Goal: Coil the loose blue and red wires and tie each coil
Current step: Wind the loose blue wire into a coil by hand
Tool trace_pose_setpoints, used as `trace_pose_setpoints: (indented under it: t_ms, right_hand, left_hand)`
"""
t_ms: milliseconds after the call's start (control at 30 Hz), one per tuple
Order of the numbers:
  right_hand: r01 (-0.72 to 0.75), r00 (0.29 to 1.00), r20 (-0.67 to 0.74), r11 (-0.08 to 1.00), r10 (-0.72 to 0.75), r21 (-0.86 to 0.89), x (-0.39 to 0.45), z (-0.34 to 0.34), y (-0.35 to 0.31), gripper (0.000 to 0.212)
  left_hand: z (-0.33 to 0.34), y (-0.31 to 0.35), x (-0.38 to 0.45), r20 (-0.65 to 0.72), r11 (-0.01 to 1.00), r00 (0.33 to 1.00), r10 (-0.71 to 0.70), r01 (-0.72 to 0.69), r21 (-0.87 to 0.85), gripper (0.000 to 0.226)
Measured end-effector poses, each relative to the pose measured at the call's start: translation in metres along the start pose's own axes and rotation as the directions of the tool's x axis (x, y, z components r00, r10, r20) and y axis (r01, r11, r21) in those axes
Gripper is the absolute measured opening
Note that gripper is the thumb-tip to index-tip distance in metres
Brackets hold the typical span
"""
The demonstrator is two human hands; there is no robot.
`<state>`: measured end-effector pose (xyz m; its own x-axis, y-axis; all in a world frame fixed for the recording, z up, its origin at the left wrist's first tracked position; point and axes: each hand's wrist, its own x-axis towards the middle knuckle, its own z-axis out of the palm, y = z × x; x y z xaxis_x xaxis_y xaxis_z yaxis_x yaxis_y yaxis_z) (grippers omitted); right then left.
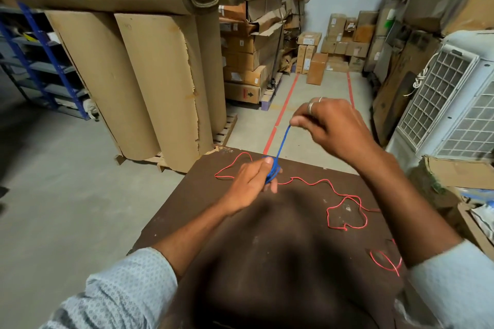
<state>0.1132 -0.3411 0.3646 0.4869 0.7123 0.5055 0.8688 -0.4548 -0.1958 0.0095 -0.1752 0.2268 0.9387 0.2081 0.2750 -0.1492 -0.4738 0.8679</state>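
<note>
- Nearest the camera: two forearms in pale patterned sleeves (120, 283), reaching out over a dark brown table (267, 262).
- Left hand (251, 184) grips a small bundle of blue wire (274, 171), fingers curled round the loops and thumb pressed on top, just above the table.
- Right hand (331, 125) is raised higher and further out, pinching the free end of the same blue wire between thumb and fingertips; the strand runs taut between the two hands.
- Judged step: winding or cinching the blue tail round the coil to tie it. Blue looks nearly done.
- To do it well: hold the loops firmly in the left hand so they do not spring apart, keep tension on the tail, lay turns tight across the coil's middle, tuck the end under a turn.
- Red wire (344, 211) lies loose across the table in wandering loops, from behind the left hand over to the near right edge; uncoiled, not yet touched.
- Beyond the table: big cardboard rolls (139, 83) on the left, stacked cardboard boxes (248, 61) at the back, a white grilled unit (449, 104) on the right.
</note>
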Motion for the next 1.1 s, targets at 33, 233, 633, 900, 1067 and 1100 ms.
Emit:
trace_pose_setpoints:
  t_ms: [33, 233, 633, 900, 1067, 1100]
  right_hand:
    - [-0.027, 0.999, -0.019, 0.997, 0.028, 0.072, 0.01, 0.005, 0.013, 0.034]
    - [-0.275, 0.96, 0.072, 0.858, 0.271, 0.433, 0.03, 0.065, 0.06, 0.007]
    - [-0.306, 0.949, 0.13, 0.736, 0.288, 0.603, -0.064, 0.163, -0.023, 0.02]
    - [-0.451, 0.873, 0.179, 0.608, 0.454, 0.654, -0.075, 0.151, -0.056, 0.018]
    - [-0.549, 0.741, 0.392, 0.154, 0.546, 0.822, -0.069, 0.142, -0.062, 0.017]
    - [-0.553, 0.746, 0.396, 0.166, 0.536, 0.817, -0.068, 0.14, -0.063, 0.016]
  left_hand:
    - [0.004, 0.005, -0.001, -0.006, 0.998, 1.0, -0.006, 0.006, -0.058, 0.054]
    - [0.01, 0.034, 0.002, -0.059, 0.935, 0.998, -0.036, 0.013, -0.355, 0.063]
    - [-0.023, 0.022, 0.026, -0.302, 0.796, 0.924, -0.234, 0.003, -0.606, 0.067]
    - [-0.016, 0.01, 0.024, -0.295, 0.808, 0.927, -0.232, 0.015, -0.588, 0.055]
    - [-0.013, 0.013, 0.028, -0.285, 0.796, 0.926, -0.249, 0.028, -0.605, 0.052]
    - [-0.012, 0.014, 0.028, -0.289, 0.799, 0.924, -0.251, 0.029, -0.601, 0.052]
